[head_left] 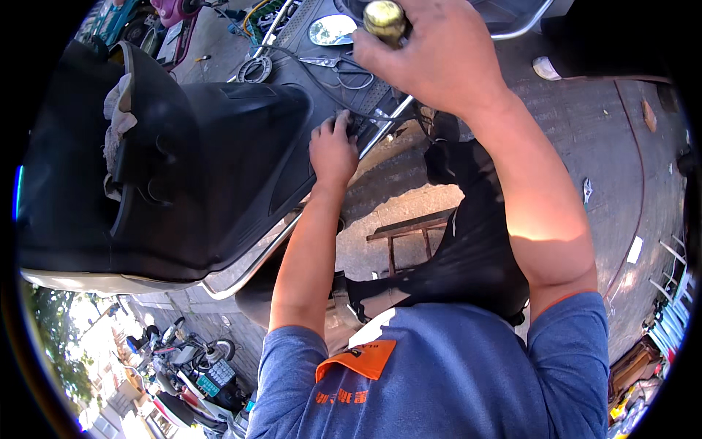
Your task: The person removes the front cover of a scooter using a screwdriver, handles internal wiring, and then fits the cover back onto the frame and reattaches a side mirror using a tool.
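Note:
My right hand [431, 66] is wrapped round a brassy cylindrical object [384, 22] at the top, above a scooter's dark footboard [307, 29]. My left hand [333, 146] rests on the footboard near its edge, fingers curled over something dark that I cannot make out. A black cable [314, 78] runs past both hands. Scissors [349, 73] lie open-handled beside a metal ring [255, 70], and an oval mirror [330, 31] lies just left of my right hand. A crumpled cloth [117, 110] hangs on the black scooter body [212, 168] at the left.
Below the footboard are my bent legs and a low rusty metal frame [409, 234]. A red hose [636, 161] and a small tool [587, 189] lie on the pavement at the right. Parked motorbikes [208, 369] stand at lower left; bundled items [669, 314] line the right edge.

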